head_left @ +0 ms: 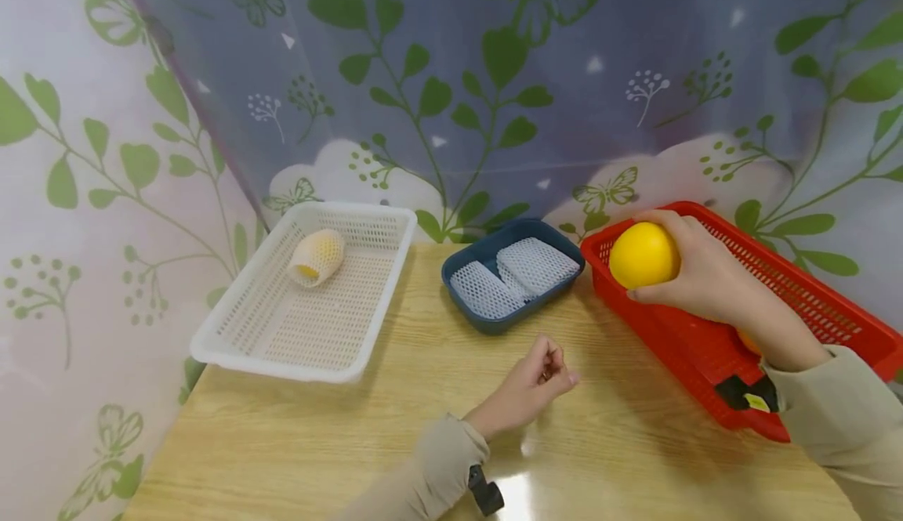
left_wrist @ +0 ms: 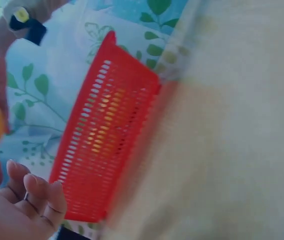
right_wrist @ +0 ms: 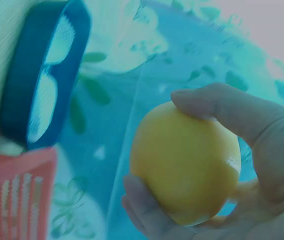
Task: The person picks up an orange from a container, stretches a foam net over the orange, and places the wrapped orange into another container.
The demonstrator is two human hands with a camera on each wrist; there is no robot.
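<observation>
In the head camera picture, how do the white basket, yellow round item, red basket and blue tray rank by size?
Largest to smallest:
1. Red basket, though partly hidden by an arm
2. White basket
3. Blue tray
4. Yellow round item

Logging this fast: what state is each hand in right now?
Left hand: open, loosely curled, holding nothing.
Right hand: closed around the yellow fruit, holding it.

A screened-off tabletop spot, seemingly a makeshift booth; whether in a home or a studio cannot be told. Printed sheeting (head_left: 437, 35) with leaves and butterflies hangs around a wood-grain table (head_left: 282, 443) bearing 3 plastic containers: white basket (head_left: 331, 321), blue tray (head_left: 497, 323), red basket (head_left: 663, 349).
</observation>
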